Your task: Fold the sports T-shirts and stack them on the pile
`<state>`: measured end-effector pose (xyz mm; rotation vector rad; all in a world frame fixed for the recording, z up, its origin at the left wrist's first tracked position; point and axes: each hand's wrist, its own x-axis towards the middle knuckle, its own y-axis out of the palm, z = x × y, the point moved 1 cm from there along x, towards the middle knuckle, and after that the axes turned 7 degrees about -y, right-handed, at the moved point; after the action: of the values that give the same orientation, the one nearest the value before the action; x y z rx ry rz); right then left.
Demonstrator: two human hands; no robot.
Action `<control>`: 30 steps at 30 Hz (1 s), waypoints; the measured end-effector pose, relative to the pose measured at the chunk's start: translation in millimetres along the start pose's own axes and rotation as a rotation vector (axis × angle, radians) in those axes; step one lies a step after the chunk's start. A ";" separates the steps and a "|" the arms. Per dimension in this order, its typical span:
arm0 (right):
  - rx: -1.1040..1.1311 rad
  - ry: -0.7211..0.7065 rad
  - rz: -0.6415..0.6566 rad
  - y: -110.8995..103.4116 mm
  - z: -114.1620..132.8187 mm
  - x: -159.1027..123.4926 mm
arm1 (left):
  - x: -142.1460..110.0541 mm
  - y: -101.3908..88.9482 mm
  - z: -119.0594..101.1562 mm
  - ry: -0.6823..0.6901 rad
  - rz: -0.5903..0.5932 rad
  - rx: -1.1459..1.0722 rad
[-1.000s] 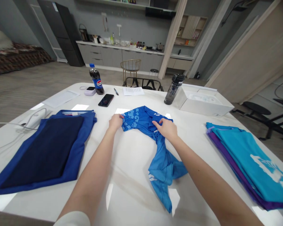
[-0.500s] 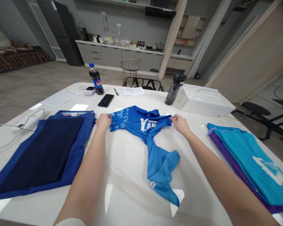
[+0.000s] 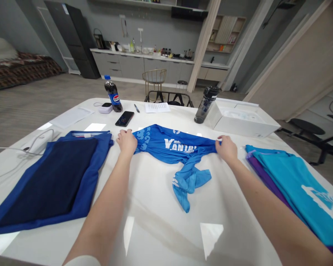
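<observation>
My left hand (image 3: pixel 127 142) and right hand (image 3: pixel 226 148) grip the blue lettered T-shirt (image 3: pixel 158 143) by opposite ends — uneven pulling could twist its bunched near part.

A blue garment (image 3: pixel 159 146) is held stretched between the left hand (image 3: pixel 127 142) and the right hand (image 3: pixel 226 148). Lighter-blue curled motifs (image 3: pixel 145 138) are noted just beside the left grip. White lettering (image 3: pixel 183 148), partly obscured by folds, is displayed between the grips. Nearer the wearer than both grips, a twisted, crumpled lighter-blue tail (image 3: pixel 192 181) is observed, marked with white stripes at one edge.
</observation>
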<state>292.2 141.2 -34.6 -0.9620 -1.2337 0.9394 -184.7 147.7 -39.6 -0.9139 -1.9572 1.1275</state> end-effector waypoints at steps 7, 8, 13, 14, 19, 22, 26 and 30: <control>0.135 -0.459 0.274 2.6 80.6 -13.5 | -27.8 42.0 -80.3 0.574 0.356 -0.024; 0.124 -0.476 0.287 3.5 80.8 -12.1 | -25.2 47.5 -87.4 0.598 0.360 0.006; 0.100 -0.501 0.353 9.7 67.6 3.8 | 6.9 69.4 -110.7 0.690 0.389 0.024; 0.082 -0.473 0.350 11.7 65.0 10.1 | 14.7 74.3 -115.0 0.693 0.400 0.010; -0.013 -0.136 0.136 25.1 54.1 58.2 | 49.0 100.1 -141.8 0.634 0.378 -0.156; 0.102 -0.044 0.035 34.5 52.7 78.2 | 58.7 105.5 -155.7 0.605 0.320 -0.262; 0.211 -0.240 0.162 49.2 59.0 68.0 | 47.7 100.7 -160.1 0.614 0.216 -0.166; 0.165 -0.206 0.345 61.9 50.2 46.0 | 22.7 101.4 -146.7 0.529 0.287 -0.045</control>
<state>243.6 208.2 -74.7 -0.9812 -1.1571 1.4200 -51.6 265.0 -69.4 -1.3890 -1.4532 0.8752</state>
